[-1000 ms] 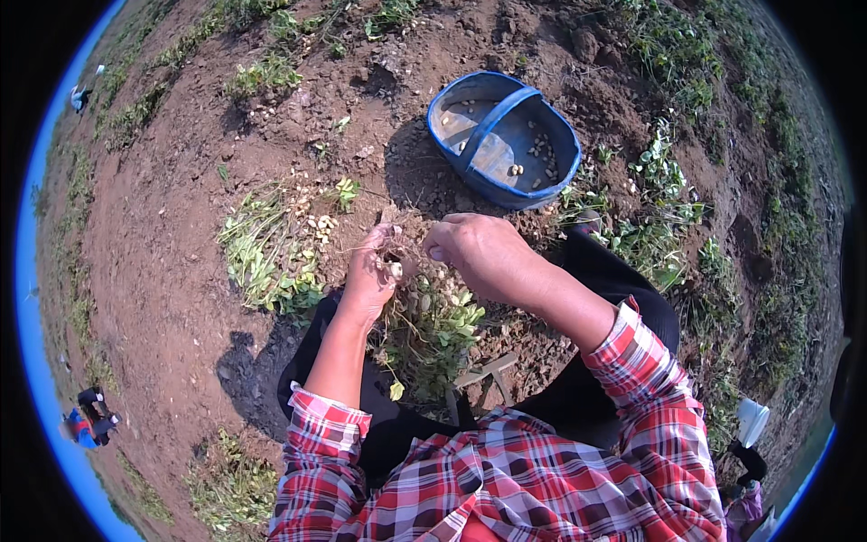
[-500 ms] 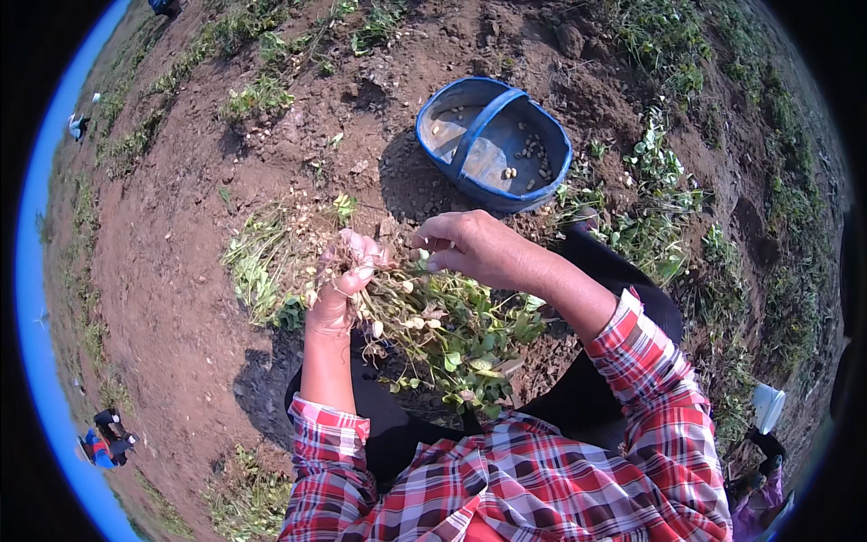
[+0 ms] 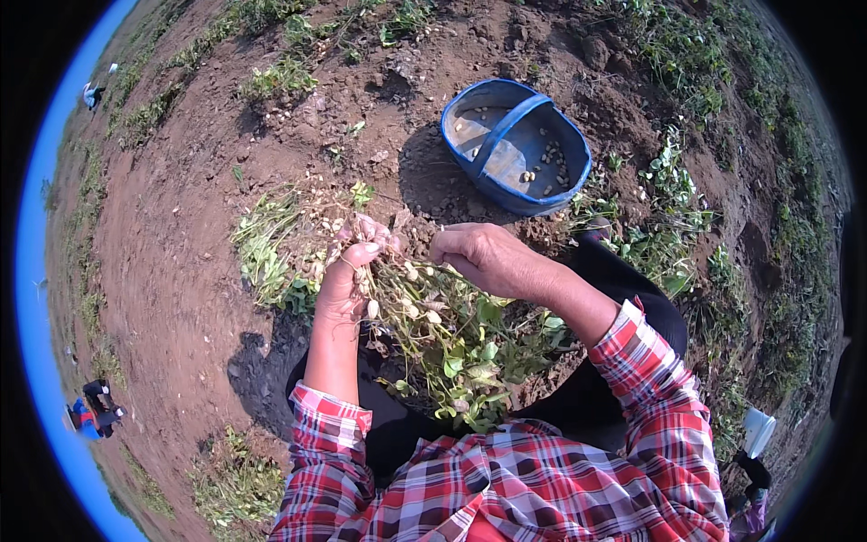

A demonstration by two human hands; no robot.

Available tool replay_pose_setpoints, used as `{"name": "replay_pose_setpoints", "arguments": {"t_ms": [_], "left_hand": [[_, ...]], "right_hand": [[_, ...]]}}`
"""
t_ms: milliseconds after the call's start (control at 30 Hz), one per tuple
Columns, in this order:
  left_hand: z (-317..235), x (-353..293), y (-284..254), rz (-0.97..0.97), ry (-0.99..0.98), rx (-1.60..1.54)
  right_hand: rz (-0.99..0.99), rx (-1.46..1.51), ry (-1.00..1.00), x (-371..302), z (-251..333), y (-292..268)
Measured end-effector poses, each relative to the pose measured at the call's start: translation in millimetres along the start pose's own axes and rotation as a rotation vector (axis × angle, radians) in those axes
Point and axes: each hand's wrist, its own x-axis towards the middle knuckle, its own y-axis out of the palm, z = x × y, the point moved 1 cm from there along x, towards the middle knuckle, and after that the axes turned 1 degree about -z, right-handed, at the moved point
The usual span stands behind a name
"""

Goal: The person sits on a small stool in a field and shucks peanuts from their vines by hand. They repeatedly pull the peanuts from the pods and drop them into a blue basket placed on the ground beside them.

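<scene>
My left hand (image 3: 340,287) is closed around the root end of an uprooted peanut plant (image 3: 470,348). Pale pods (image 3: 413,310) hang among its thin roots, and the leafy stems trail right and down over my lap. Close by on the right, my right hand (image 3: 488,256) has its fingers drawn together by the roots; whatever is between the fingertips is hidden. Beyond it a blue basket (image 3: 506,197) with an arched handle stands on the soil, several loose peanuts (image 3: 553,163) scattered over its bottom.
Pulled plants (image 3: 268,237) lie on the brown soil left of my hands, with more greenery (image 3: 668,226) to the right. My dark-trousered legs flank the plant. Other people (image 3: 97,408) are at the far left edge; one near the lower right is beside a white container (image 3: 757,432).
The fingers of my right hand have drawn closer together beside the roots. My left hand keeps its hold on the plant. The whole view has shifted slightly, so the basket appears farther right.
</scene>
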Motion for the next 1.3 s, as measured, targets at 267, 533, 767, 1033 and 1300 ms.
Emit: {"name": "replay_pose_setpoints", "arguments": {"t_ms": [267, 533, 767, 1033, 1300], "left_hand": [[-6.1, 3.7, -23.8, -0.02, 0.085, -0.097], [-0.5, 10.5, -17.5, 0.016, 0.126, -0.021], [6.8, 7.0, 2.3, 0.0, 0.007, 0.058], [8.6, 5.5, 6.1, 0.026, -0.048, -0.011], [8.8, 5.5, 13.9, 0.059, -0.024, 0.013]], "right_hand": [[-0.171, -0.349, 0.139, -7.9, 19.1, -41.8], [-0.279, -0.399, 0.13, -6.0, 10.0, -61.4], [-0.13, -0.117, 0.057, 5.2, 24.2, 11.5], [-0.214, -0.082, 0.215, 6.7, 7.0, 9.3], [-0.2, -0.011, 0.438, 6.1, 7.4, -3.2]]}}
